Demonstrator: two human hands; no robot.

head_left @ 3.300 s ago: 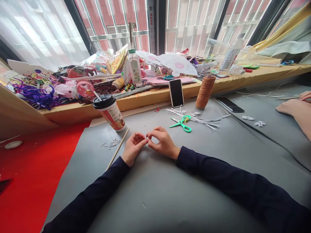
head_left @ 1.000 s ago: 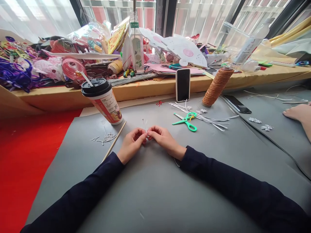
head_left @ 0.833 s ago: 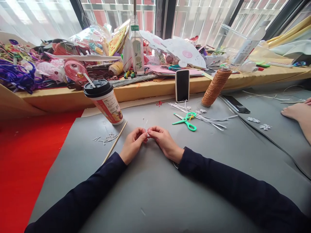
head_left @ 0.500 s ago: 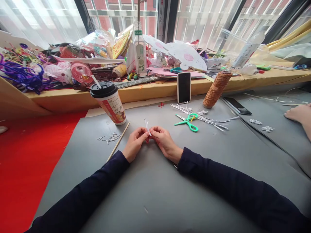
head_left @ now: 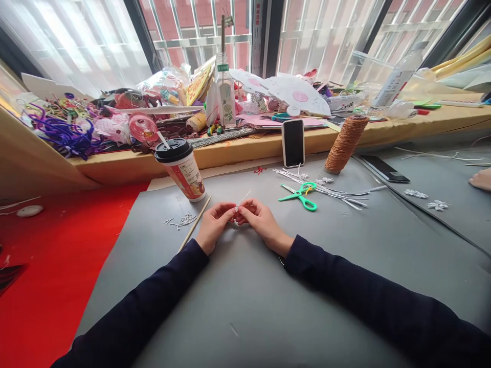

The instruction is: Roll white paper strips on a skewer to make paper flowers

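Observation:
My left hand [head_left: 215, 225] and my right hand [head_left: 264, 225] meet over the grey table, their fingertips pinching a small piece of white cord [head_left: 237, 209] between them. Most of that cord is hidden by the fingers; a thin, faint end sticks up behind them. Beside my left hand lies a wooden stick [head_left: 195, 225], and past it a little pile of white cord clippings [head_left: 183, 220]. Green-handled scissors [head_left: 299, 195] rest with blades apart, beyond my right hand, against a bundle of white cords [head_left: 337, 191]. White knotted pieces [head_left: 437, 205] lie farther right.
A lidded paper cup [head_left: 182, 174] with a straw stands at back left. An upright phone [head_left: 293, 143], a brown cord spool [head_left: 346, 143] and a flat phone [head_left: 384, 168] line the back. Another person's hand [head_left: 481, 180] shows at the right edge. Craft materials crowd the ledge [head_left: 238, 148].
The upright white cord ends between my fingers are now lower and less visible. My view has shifted slightly, moving the scene a little right and down. Both hands keep their pinch.

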